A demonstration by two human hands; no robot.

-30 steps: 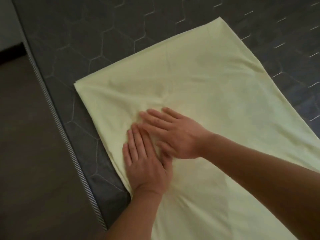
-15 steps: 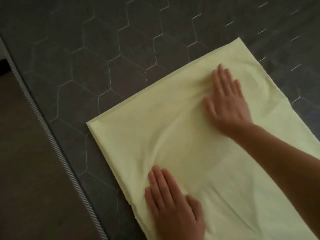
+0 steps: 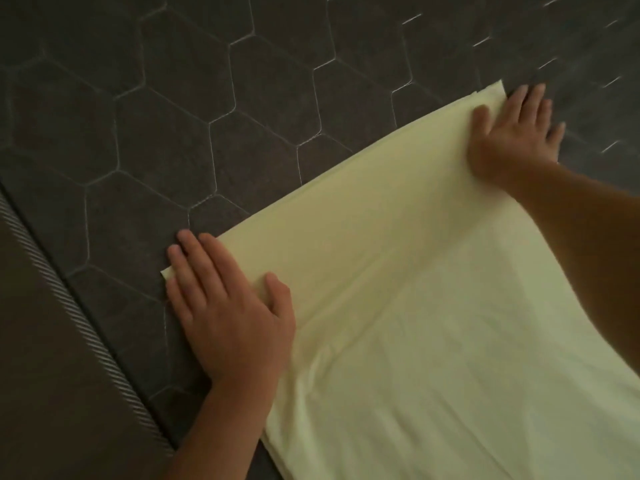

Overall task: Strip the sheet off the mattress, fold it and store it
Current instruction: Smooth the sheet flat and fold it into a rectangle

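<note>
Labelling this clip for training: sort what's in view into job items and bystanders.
Job items:
pale yellow sheet, folded flat
dark quilted mattress under it
left hand, flat on the near corner
right hand, flat on the far corner

Bystanders:
floor beside the bed

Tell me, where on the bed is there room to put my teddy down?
The dark mattress lies bare beyond the far edge of the yellow sheet, up toward the top of the view. A narrower bare strip runs between the left hand and the striped mattress edge. The sheet's far corners are taken: the right hand presses one, the left the other.
</note>
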